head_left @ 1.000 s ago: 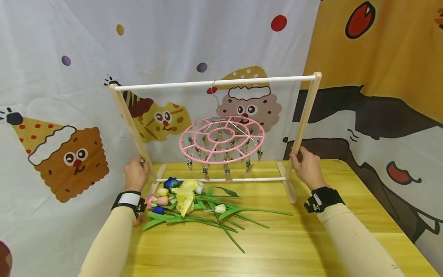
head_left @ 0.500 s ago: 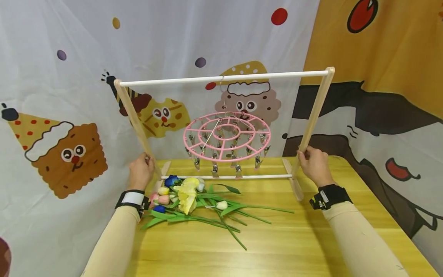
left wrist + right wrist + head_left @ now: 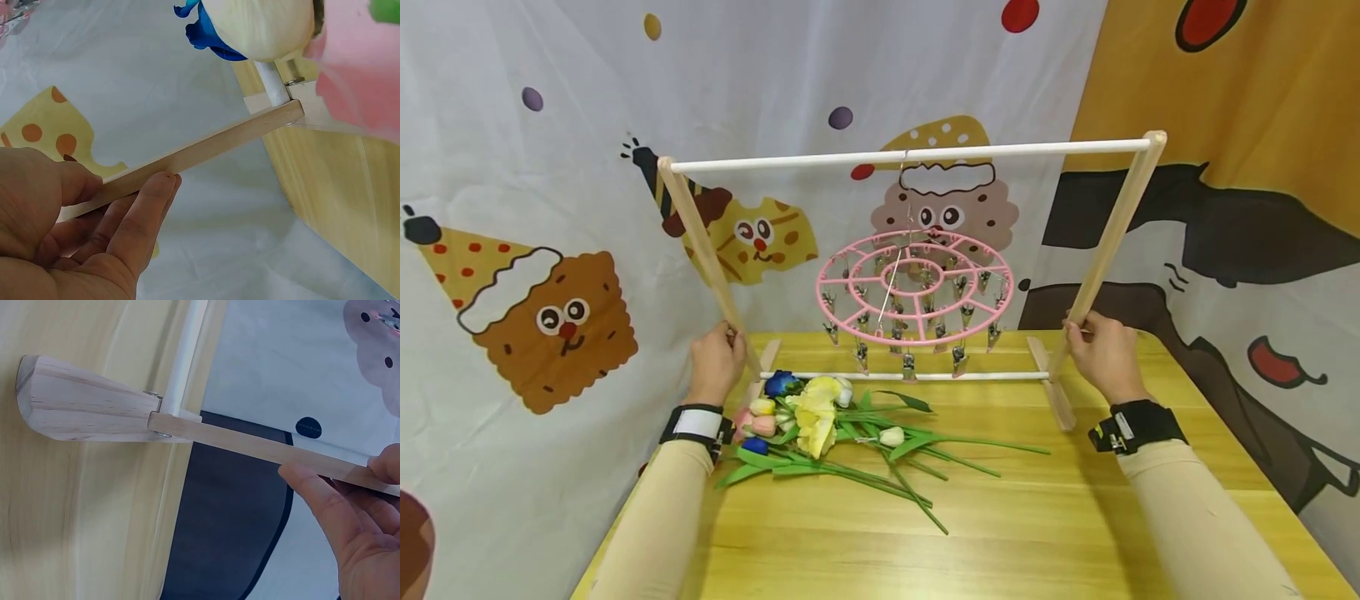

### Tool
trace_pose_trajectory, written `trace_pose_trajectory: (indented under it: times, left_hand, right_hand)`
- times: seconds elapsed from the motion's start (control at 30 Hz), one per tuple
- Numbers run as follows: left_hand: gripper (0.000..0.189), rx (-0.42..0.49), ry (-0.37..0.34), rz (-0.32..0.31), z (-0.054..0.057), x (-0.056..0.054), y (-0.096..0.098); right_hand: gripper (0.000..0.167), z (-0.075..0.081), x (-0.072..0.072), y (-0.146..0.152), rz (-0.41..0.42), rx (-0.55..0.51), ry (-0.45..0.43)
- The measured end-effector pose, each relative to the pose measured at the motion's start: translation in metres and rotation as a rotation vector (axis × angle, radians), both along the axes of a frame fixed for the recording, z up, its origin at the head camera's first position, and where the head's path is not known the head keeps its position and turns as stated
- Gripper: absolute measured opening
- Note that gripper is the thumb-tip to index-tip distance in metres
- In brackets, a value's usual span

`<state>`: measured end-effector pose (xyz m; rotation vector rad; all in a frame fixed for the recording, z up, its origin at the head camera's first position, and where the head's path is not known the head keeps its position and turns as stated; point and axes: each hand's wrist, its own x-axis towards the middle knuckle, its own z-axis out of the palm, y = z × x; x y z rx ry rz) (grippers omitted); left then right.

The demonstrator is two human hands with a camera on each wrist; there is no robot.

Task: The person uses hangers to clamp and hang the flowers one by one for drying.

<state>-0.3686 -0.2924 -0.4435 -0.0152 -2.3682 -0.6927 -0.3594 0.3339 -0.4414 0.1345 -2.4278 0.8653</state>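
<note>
A wooden rack with a white top bar [image 3: 820, 158] and a white lower bar [image 3: 970, 377] stands at the far part of the table. My left hand [image 3: 717, 362] holds its left post [image 3: 703, 242], thumb on one side and fingers on the other, as the left wrist view shows. Likewise, my right hand [image 3: 1105, 357] grips the right post [image 3: 1112, 242] low down, above the wooden foot [image 3: 87, 406]. From the top bar hangs a round pink clip hanger [image 3: 827, 304] by its metal hook, with several metal clips dangling beneath it.
Artificial flowers [image 3: 815, 417] in yellow, blue, pink and white lie before the rack, green stems [image 3: 917, 496] pointing right. Their heads are close to the rack's left foot. The wooden table [image 3: 1000, 533] ends near a printed cloth backdrop [image 3: 760, 75].
The rack, with both hands still on its posts, has shifted right in the head view and appears larger, its top bar higher. The hanging pink hanger has turned and moved right with it.
</note>
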Motion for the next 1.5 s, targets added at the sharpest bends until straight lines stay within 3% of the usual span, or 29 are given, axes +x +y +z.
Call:
trace_pose_trajectory:
  times: [0.2, 0.57, 1.0, 1.5]
  left_hand:
    - [0.014, -0.01, 0.028, -0.02, 0.0, 0.005, 0.002]
    - [0.014, -0.007, 0.023, -0.019, 0.0, 0.009, 0.008]
    - [0.017, 0.003, -0.01, -0.049, 0.002, 0.016, 0.013]
    - [0.019, -0.007, -0.051, -0.049, 0.0, 0.029, 0.012]
  right_hand:
    - [0.032, 0.001, 0.003, 0.003, -0.008, -0.013, -0.033]
    - [0.031, -0.001, 0.011, 0.011, 0.003, -0.007, 0.0]
    - [0.032, 0.001, 0.018, 0.023, 0.027, -0.041, -0.027]
    - [0.029, -0.004, 0.024, 0.022, -0.012, 0.0, 0.02]
